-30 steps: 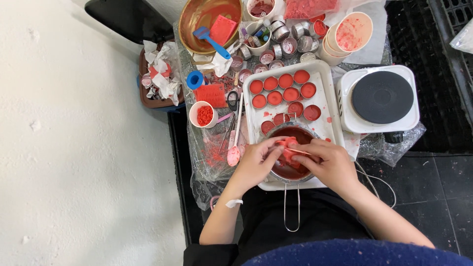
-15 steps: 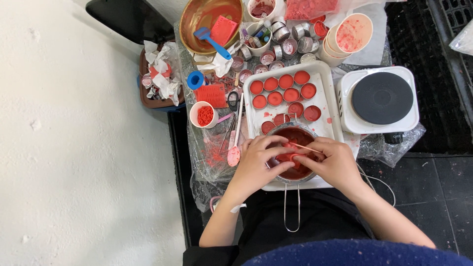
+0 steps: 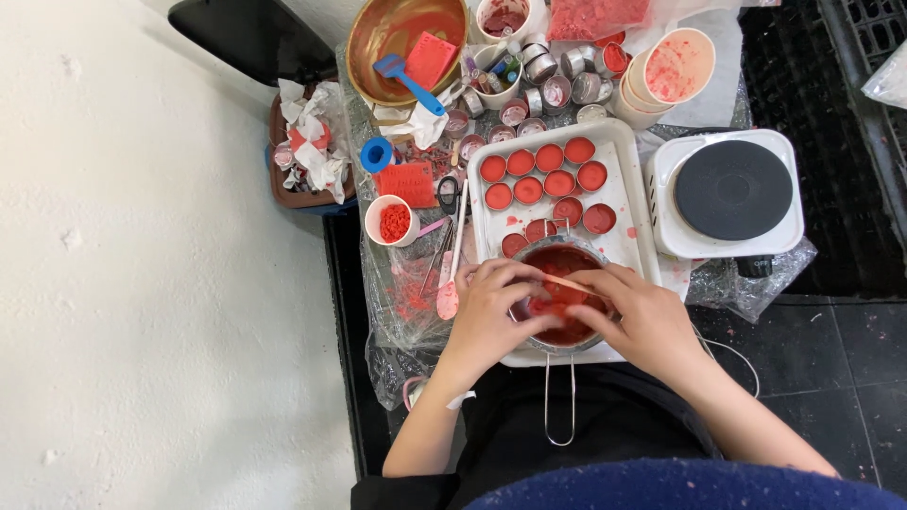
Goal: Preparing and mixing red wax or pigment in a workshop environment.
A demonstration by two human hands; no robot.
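Head view, looking straight down on a cluttered worktable.

Object in hand: small metal saucepan [image 3: 559, 332] holding red melted wax, sitting at the near end of the white tray [image 3: 624, 170], its wire handle [image 3: 558, 401] pointing toward the person. A small red wax-coated piece [image 3: 553, 304] sits over the pan, between both sets of fingertips. A thin wooden stick [image 3: 570, 282] crosses the pan rim beside it.

Handling, judged:
- The piece looks light, soft and probably slick with wax; a fingertip pinch at its edges seems the only sensible hold. Squeezing hard would likely deform it.
- The pan looks thin-walled and light; its contents would slop if it were tipped. The wire handle is the clean place to grip, since the bowl may be warm.
- The stick looks brittle and easy to knock off.

Hands:
- Left hand [image 3: 487, 316]: fingers curled inward over the left rim of the pan, thumb and forefinger closing on the red piece. Not spread.
- Right hand [image 3: 642, 316]: fingers bent, tips meeting the same piece from the right; the stick lies against these fingers, though I cannot tell whether it is gripped or merely resting.

Surroundings: 10 or so round tins of red wax [image 3: 548, 157] fill the far part of the tray. An electric hotplate [image 3: 732, 187] stands just right of the tray, and a paper cup of red granules [image 3: 392, 220] stands left.
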